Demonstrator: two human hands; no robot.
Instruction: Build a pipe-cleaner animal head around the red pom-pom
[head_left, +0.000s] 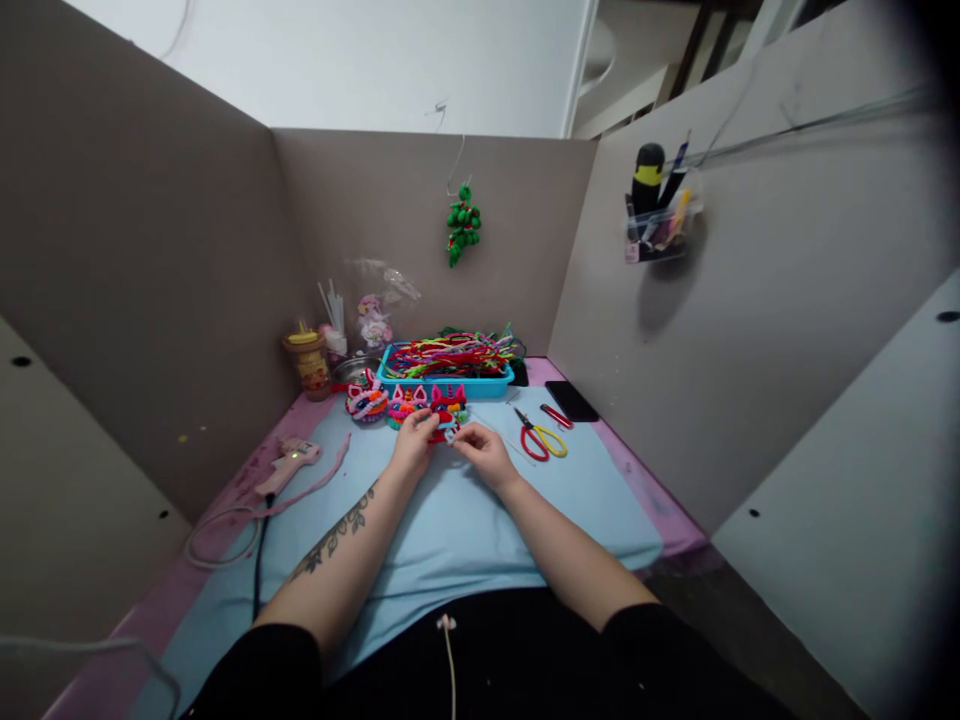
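My left hand [412, 446] is closed, thumb and fingers pinching a small red and light-blue pipe-cleaner piece [448, 432]. From the other side, my right hand [487, 455] has its fingertips pinched at the light-blue end of that piece; the exact grip is too small to make out. Just beyond my hands stand several colourful pipe-cleaner figures with pink ears, among them a pink one [406, 403], a red one [450, 398] and, farther left, a pink and white one [367, 402]. A thin white stick [517, 447] lies right of my right hand.
Behind the figures is a blue basket [450, 386] heaped with pipe cleaners [457, 355]. Scissors [541, 438], a red cutter [556, 416] and a black phone [571, 401] lie to the right. A corded pink glue gun [289, 467] and lidded cup [310, 365] are left. Partitions enclose the table.
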